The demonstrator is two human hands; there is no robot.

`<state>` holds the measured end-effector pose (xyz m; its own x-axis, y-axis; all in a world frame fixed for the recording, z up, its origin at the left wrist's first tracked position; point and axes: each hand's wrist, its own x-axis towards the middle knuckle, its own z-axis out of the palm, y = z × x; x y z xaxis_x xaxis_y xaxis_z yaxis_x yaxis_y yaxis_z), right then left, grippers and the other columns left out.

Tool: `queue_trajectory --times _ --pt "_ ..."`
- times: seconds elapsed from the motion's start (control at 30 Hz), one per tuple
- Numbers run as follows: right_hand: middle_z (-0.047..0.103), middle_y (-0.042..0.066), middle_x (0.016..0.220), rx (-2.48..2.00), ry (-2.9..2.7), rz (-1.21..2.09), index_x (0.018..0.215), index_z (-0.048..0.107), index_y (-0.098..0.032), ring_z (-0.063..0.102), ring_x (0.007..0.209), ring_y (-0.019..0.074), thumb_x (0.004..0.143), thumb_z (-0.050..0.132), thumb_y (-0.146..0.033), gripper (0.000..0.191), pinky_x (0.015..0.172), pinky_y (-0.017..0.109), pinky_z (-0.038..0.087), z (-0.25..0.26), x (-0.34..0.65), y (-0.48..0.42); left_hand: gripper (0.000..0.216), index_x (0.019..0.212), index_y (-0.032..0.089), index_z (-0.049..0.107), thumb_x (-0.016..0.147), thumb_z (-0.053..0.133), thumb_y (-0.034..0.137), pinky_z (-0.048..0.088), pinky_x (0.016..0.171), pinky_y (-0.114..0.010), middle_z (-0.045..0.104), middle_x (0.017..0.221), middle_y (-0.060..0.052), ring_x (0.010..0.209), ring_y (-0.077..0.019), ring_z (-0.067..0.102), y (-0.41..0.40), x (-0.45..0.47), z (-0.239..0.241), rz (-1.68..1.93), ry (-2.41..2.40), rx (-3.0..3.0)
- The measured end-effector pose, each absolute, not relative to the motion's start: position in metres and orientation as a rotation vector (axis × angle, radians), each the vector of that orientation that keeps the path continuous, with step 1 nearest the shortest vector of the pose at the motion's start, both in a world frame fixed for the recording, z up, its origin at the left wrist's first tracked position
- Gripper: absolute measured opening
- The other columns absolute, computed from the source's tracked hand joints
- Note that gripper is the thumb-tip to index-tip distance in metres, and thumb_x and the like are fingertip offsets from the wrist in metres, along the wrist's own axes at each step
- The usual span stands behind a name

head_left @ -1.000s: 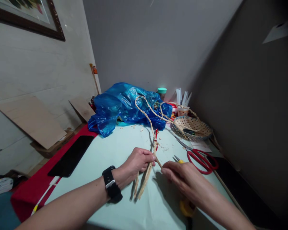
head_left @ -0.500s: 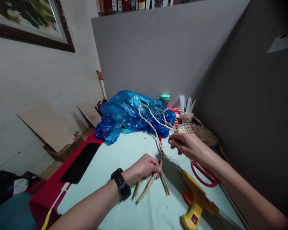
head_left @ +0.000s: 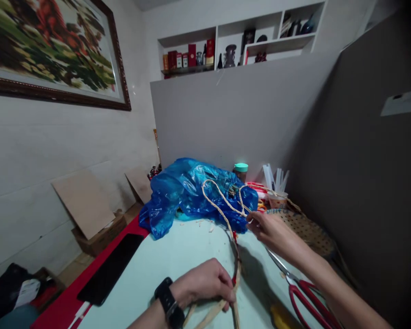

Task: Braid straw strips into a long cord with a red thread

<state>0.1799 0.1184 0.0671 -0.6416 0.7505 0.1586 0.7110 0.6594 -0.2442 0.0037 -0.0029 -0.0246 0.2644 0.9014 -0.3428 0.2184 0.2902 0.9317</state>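
My left hand (head_left: 210,283), with a black watch at the wrist, pinches a tan, straw-like twisted cord (head_left: 222,212) low down, where loose flat strands (head_left: 208,315) fan out below. A bit of red (head_left: 234,277) shows on the cord just above these fingers. From there the cord rises and loops in front of the blue plastic bag. My right hand (head_left: 265,228) has its fingers closed on the cord's other stretch, beside the bag. Red-handled scissors (head_left: 296,283) lie partly under my right forearm. A yellow glue gun (head_left: 282,317) shows only in part at the bottom edge.
A crumpled blue plastic bag (head_left: 192,187) covers the table's back. Right of it stand a green-lidded jar (head_left: 240,171), a cup of white sticks (head_left: 277,200) and a woven basket (head_left: 308,230). A black phone (head_left: 111,269) lies left. Grey panels (head_left: 239,119) close off the back and right.
My view has tilted up, so the table sits lower and shelves show. My right hand has moved to the cord and closed on it. My left hand keeps its pinch.
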Motion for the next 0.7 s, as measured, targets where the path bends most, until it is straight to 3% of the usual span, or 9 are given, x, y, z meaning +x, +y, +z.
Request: queue_trajectory --times 0.13,0.3,0.47,0.6,0.7 --pt "0.064 0.02 0.106 -1.29 -2.582 0.095 0.115 0.054 -0.01 0.06 0.096 0.0293 0.086 0.049 -0.024 0.033 0.069 0.031 0.037 0.052 0.178 0.162 0.014 0.062 0.012 0.069 0.059 0.067 0.026 0.032 0.052 -0.022 0.058 0.053 0.002 0.051 -0.0103 0.046 -0.005 0.006 -0.028 0.654 1.305 1.227" --pt "0.068 0.013 0.097 -1.325 -2.588 0.081 0.12 0.051 -0.015 0.063 0.09 0.0253 0.088 0.05 -0.036 0.038 0.066 0.028 0.038 0.04 0.16 0.196 0.011 0.058 0.013 0.064 0.057 0.068 0.024 0.025 0.046 -0.021 0.049 0.049 0.005 0.048 -0.0072 0.037 -0.002 0.006 -0.024 0.592 1.393 1.278" --pt "0.063 0.014 0.108 -1.251 -2.636 -0.043 0.131 0.041 -0.015 0.056 0.103 0.0291 0.086 0.051 -0.038 0.051 0.067 0.029 0.038 0.032 0.141 0.199 0.012 0.059 0.015 0.06 0.057 0.065 0.026 0.022 0.043 -0.02 0.042 0.05 0.007 0.05 -0.0067 0.033 -0.001 0.005 -0.024 0.521 1.487 1.326" --pt "0.064 0.013 0.099 -1.189 -2.683 -0.137 0.11 0.055 -0.016 0.058 0.096 0.0257 0.084 0.046 -0.018 0.027 0.066 0.028 0.036 0.03 0.139 0.197 0.009 0.061 0.014 0.062 0.059 0.058 0.022 0.028 0.05 -0.018 0.049 0.054 0.005 0.055 -0.0077 0.039 0.002 0.002 -0.028 0.529 1.432 1.346" --pt "0.065 0.01 0.084 -1.179 -2.678 -0.143 0.1 0.057 -0.016 0.061 0.08 0.0228 0.083 0.046 -0.017 0.021 0.061 0.027 0.034 0.03 0.139 0.195 0.011 0.06 0.014 0.063 0.059 0.053 0.017 0.029 0.052 -0.019 0.049 0.054 0.005 0.056 -0.0083 0.041 0.004 0.002 -0.025 0.514 1.419 1.342"
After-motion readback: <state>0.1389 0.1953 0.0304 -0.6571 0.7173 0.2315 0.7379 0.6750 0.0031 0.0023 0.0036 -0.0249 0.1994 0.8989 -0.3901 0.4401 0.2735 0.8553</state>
